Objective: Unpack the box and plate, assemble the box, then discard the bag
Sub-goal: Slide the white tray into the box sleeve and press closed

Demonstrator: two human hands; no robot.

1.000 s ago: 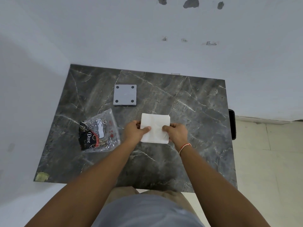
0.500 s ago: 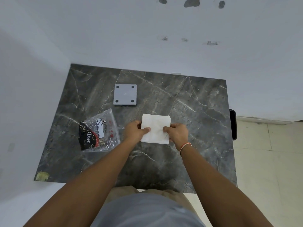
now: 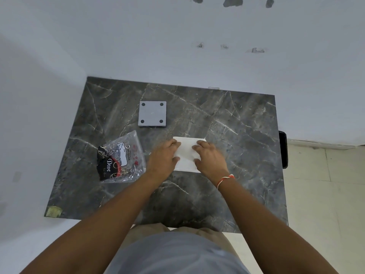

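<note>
A flat white folded box lies on the dark marble table in the middle. My left hand grips its left edge and my right hand grips its right edge, fingers curled over the top. A grey square plate with a hole near each corner lies flat beyond the box, to the left. A clear plastic bag with black and red print lies crumpled to the left of my left hand.
The table stands in a corner against white walls at the back and left. A scrap of yellowish tape sticks at the near left corner. A black object hangs off the right edge above a tiled floor.
Both hands have slid further over the white box, their fingers now covering more of its top; the box stays in place on the table.
</note>
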